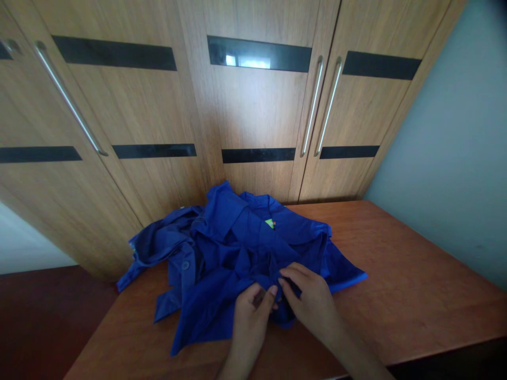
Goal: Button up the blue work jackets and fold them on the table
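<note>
A crumpled blue shirt [229,248] with a collar, buttons and a small green label lies in a heap on a reddish-brown wooden table [412,295]. My left hand [250,316] and my right hand [311,301] meet at the shirt's near edge. Both hands have their fingers curled and pinch the blue fabric between thumb and fingertips. The fingertips of the two hands nearly touch. Part of the fabric is hidden under my hands.
Behind the table stands a wooden wardrobe [253,116] with black strips and long metal handles [312,108]. A pale blue-grey wall [455,158] runs along the right. The table's left edge drops to a dark red floor [47,322].
</note>
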Demonstrator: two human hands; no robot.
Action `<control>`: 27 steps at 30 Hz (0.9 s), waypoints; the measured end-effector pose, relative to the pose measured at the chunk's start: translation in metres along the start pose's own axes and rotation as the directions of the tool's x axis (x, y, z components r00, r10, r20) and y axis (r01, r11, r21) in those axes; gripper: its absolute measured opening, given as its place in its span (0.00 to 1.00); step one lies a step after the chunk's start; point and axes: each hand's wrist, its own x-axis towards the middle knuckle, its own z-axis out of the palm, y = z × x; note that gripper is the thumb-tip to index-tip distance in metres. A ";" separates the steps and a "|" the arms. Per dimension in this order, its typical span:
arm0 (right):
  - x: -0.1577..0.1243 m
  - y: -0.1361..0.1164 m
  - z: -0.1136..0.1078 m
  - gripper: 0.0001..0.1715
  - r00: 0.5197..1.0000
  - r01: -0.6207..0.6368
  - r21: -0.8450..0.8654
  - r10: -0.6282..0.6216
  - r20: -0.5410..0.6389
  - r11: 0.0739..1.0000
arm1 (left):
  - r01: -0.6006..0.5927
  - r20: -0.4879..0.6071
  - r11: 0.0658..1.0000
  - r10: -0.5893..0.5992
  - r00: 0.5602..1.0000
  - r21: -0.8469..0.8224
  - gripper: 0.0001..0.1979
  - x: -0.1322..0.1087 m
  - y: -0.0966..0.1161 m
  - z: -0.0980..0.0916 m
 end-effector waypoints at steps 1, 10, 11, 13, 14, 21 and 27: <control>0.000 0.000 0.001 0.12 1.000 -0.009 0.012 0.010 -0.018 1.000 | -0.009 0.003 1.000 0.009 1.000 0.021 0.16 -0.001 -0.001 -0.001; 0.004 -0.004 0.002 0.10 0.996 -0.082 0.149 0.087 -0.027 0.985 | -0.046 0.007 0.998 0.045 0.999 0.041 0.16 -0.001 -0.003 -0.003; 0.004 -0.004 0.002 0.10 0.996 -0.084 0.156 0.089 -0.025 0.984 | -0.045 0.002 0.998 0.045 0.999 0.037 0.16 -0.001 -0.003 -0.003; 0.004 -0.004 0.002 0.10 0.996 -0.084 0.172 0.089 -0.022 0.981 | -0.038 -0.008 0.999 0.038 0.999 0.027 0.16 -0.002 -0.003 -0.003; 0.004 -0.005 0.002 0.10 0.996 -0.082 0.180 0.085 -0.012 0.980 | -0.030 -0.011 0.999 0.031 0.999 0.020 0.16 -0.002 -0.003 -0.003; -0.001 -0.024 -0.007 0.13 0.973 -0.076 0.335 -0.003 0.229 0.939 | 0.043 -0.068 0.991 -0.051 0.996 -0.123 0.12 0.001 -0.007 -0.004; -0.003 -0.012 -0.026 0.10 0.964 -0.252 0.564 0.156 0.213 0.787 | 0.046 -0.097 0.998 -0.050 0.994 -0.043 0.16 -0.004 0.004 -0.009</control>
